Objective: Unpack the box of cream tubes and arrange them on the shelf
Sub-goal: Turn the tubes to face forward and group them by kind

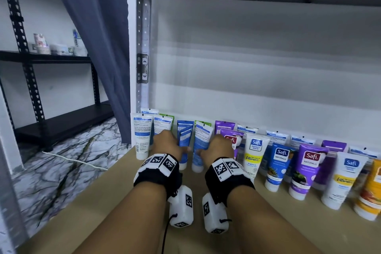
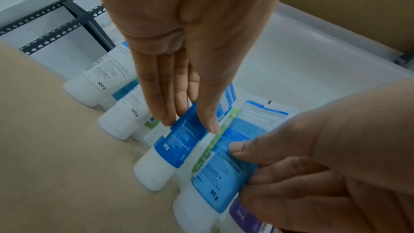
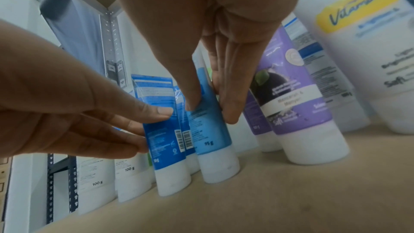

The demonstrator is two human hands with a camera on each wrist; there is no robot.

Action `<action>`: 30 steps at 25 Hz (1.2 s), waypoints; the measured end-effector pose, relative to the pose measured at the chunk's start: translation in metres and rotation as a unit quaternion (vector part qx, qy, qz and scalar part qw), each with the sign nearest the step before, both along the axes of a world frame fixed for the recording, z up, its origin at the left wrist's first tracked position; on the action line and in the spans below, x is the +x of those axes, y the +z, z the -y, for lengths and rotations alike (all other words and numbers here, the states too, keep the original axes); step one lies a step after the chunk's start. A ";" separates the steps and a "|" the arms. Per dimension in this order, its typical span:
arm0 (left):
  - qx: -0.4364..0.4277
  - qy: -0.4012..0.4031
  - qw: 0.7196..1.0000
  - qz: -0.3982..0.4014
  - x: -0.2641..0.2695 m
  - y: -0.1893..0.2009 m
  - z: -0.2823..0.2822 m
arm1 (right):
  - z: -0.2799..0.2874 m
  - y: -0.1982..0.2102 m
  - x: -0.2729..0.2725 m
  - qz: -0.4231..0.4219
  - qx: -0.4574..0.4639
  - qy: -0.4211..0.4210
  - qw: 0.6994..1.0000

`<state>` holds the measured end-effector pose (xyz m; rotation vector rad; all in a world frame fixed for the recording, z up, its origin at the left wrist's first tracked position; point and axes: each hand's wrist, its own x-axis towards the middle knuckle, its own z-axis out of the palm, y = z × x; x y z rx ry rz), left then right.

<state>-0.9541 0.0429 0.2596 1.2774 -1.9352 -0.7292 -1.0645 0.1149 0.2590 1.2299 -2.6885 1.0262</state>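
Standing cap-down on the tan shelf board (image 1: 115,187): left hand (image 1: 165,143) pinches the dark-blue plastic tube (image 1: 184,142), right hand (image 1: 218,148) the light-blue one (image 1: 201,146); a nudge could topple neighbouring tubes.

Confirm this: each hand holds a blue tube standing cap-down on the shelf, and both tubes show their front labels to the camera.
Not quite. The left hand and right hand do hold the dark blue tube and light blue tube cap-down on the shelf, but the right wrist view shows barcodes and small print: their backs.

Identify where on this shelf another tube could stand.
Free: the bare shelf board in front of the tube rows. Crowded: the back, where the left hand and right hand hold blue tubes among packed neighbours.
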 end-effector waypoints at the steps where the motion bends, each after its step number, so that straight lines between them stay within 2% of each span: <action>1: 0.007 -0.013 1.000 0.007 0.001 0.000 0.000 | -0.001 0.001 0.000 -0.004 0.002 0.000 1.000; 5: 0.000 -0.043 0.998 0.044 0.001 -0.004 0.004 | 0.001 -0.002 -0.001 -0.008 0.000 0.018 1.000; 13: 0.006 -0.036 0.998 0.046 -0.001 -0.007 0.005 | 0.006 -0.002 -0.005 -0.012 -0.015 0.027 0.999; 18: 0.022 -0.077 0.995 0.053 0.000 -0.010 0.010 | 0.006 -0.002 -0.005 -0.006 0.006 0.051 0.999; 22: 0.023 -0.100 0.993 0.059 -0.003 -0.012 0.012 | 0.012 -0.009 -0.006 0.003 -0.024 0.085 0.996; 25: 0.018 -0.096 0.994 0.057 -0.004 -0.014 0.014 | 0.015 -0.009 -0.009 -0.001 -0.017 0.082 0.997; 30: 0.001 -0.060 0.993 0.099 -0.005 -0.012 0.015 | 0.012 -0.005 -0.011 -0.004 0.014 0.069 0.998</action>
